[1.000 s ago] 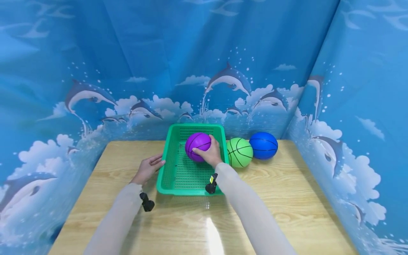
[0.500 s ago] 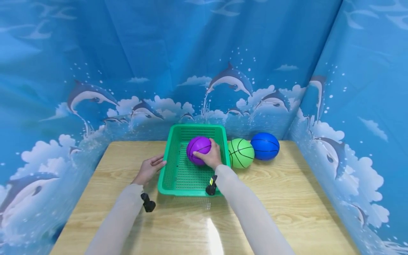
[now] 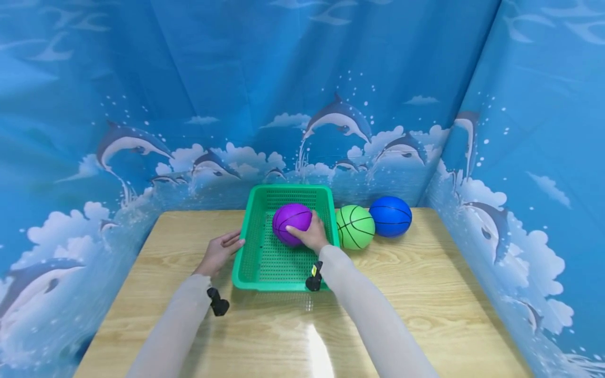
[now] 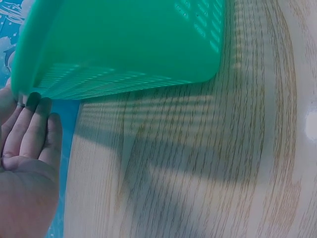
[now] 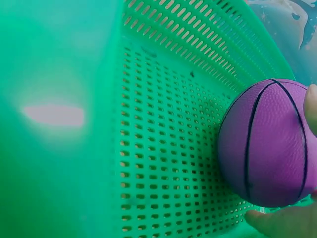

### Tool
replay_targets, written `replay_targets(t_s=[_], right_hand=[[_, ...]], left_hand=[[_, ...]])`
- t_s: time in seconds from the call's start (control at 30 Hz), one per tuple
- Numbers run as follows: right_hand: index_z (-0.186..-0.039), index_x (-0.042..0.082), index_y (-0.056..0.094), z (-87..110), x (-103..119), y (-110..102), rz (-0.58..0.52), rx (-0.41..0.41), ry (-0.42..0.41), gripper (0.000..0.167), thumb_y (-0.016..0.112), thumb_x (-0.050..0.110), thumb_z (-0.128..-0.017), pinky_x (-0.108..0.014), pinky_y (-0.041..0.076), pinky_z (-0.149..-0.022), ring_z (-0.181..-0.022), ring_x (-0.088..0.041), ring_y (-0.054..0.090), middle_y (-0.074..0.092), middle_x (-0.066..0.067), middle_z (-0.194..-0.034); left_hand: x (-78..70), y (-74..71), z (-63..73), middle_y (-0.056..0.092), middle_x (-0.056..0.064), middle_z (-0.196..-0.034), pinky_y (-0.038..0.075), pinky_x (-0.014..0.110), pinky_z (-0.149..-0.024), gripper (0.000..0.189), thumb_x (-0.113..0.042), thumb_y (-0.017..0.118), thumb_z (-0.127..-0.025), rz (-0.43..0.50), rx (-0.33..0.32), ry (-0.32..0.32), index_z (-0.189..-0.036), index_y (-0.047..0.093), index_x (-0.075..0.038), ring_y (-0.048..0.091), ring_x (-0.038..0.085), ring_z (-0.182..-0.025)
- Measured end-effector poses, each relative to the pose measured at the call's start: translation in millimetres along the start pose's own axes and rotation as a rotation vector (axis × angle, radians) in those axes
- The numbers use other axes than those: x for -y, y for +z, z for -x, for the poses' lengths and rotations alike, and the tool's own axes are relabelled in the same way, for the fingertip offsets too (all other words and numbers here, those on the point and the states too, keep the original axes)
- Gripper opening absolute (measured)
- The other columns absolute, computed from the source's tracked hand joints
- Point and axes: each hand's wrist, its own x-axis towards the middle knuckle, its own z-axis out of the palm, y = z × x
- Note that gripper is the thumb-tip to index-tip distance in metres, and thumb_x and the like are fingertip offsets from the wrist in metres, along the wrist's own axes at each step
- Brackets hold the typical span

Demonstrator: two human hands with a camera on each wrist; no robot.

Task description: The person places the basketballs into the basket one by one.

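In the head view a green perforated plastic basket (image 3: 247, 275) stands on the wooden table. Inside it is a small purple basketball (image 3: 287, 223) with black seams. My right hand (image 3: 312, 233) grips this ball from its right side, thumb on the near face and fingers at the far side. The right wrist view shows the purple basketball (image 5: 262, 148) close over the basket's holed floor (image 5: 158, 148). At the basket's left rim, my left hand (image 3: 219, 253) holds the edge between thumb and fingers. The left wrist view has those fingers (image 4: 37, 129) nearly straight beneath the rim (image 4: 25, 64).
A light green basketball (image 3: 356, 227) sits right beside the basket's right wall, and a blue basketball (image 3: 390, 216) lies just beyond it. Blue dolphin-print curtains (image 3: 264, 79) enclose the table (image 3: 425, 294) at the back and sides.
The right hand and the purple basketball have shifted slightly nearer and lower within the basket. My left hand stays at the left rim, and the other balls keep their places.
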Motion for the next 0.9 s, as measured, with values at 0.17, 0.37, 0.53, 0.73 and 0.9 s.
replay_targets(t_s=[0.17, 0.37, 0.53, 0.73, 0.9], right_hand=[[-0.149, 0.002, 0.022, 4.1, 5, 1, -0.080, 0.042, -0.017, 0.090, 0.073, 0.036, -0.085, -0.050, 0.042, -0.106, -0.128, -0.038, 0.046, 0.043, -0.023, -0.141], [-0.154, 0.004, 0.012, 9.0, 13, -4, 0.013, 0.057, -0.014, 0.096, 0.070, 0.041, -0.086, -0.055, 0.030, -0.112, -0.140, -0.039, 0.028, 0.022, -0.022, -0.155], [-0.154, 0.010, 0.015, 11.2, 17, -10, 0.103, 0.073, -0.066, 0.092, 0.068, 0.043, -0.087, -0.059, 0.030, -0.111, -0.141, -0.039, 0.024, 0.018, -0.021, -0.156], [-0.154, 0.014, 0.015, 16.6, 30, -28, 0.126, 0.093, -0.134, 0.089, 0.067, 0.044, -0.088, -0.057, 0.029, -0.112, -0.143, -0.035, 0.022, 0.016, -0.015, -0.158], [-0.155, 0.018, 0.014, 18.4, 40, -56, 0.141, 0.090, -0.187, 0.089, 0.067, 0.045, -0.088, -0.057, 0.029, -0.112, -0.144, -0.033, 0.020, 0.013, -0.011, -0.159]], left_hand=[[-2.5, 1.7, 0.9, 0.043, 0.017, -0.145, 0.039, 0.041, -0.109, 0.059, -0.027, 0.061, -0.096, 0.004, 0.001, -0.007, -0.146, 0.039, -0.007, 0.043, 0.031, -0.133], [-1.5, 2.7, 2.3, 0.043, 0.018, -0.145, 0.039, 0.039, -0.109, 0.058, -0.026, 0.060, -0.096, 0.009, 0.009, 0.005, -0.146, 0.038, -0.006, 0.042, 0.031, -0.133], [0.9, 1.9, 1.9, 0.044, 0.018, -0.144, 0.040, 0.037, -0.107, 0.058, -0.026, 0.061, -0.096, 0.004, -0.002, 0.007, -0.145, 0.040, -0.006, 0.044, 0.031, -0.132], [1.8, 1.6, 1.0, 0.045, 0.017, -0.144, 0.040, 0.038, -0.107, 0.059, -0.028, 0.061, -0.095, -0.015, 0.000, 0.003, -0.146, 0.040, -0.006, 0.044, 0.031, -0.132], [2.4, -0.3, -0.5, 0.046, 0.016, -0.143, 0.041, 0.038, -0.107, 0.060, -0.030, 0.063, -0.094, -0.020, -0.002, 0.008, -0.146, 0.041, -0.008, 0.045, 0.030, -0.132]])
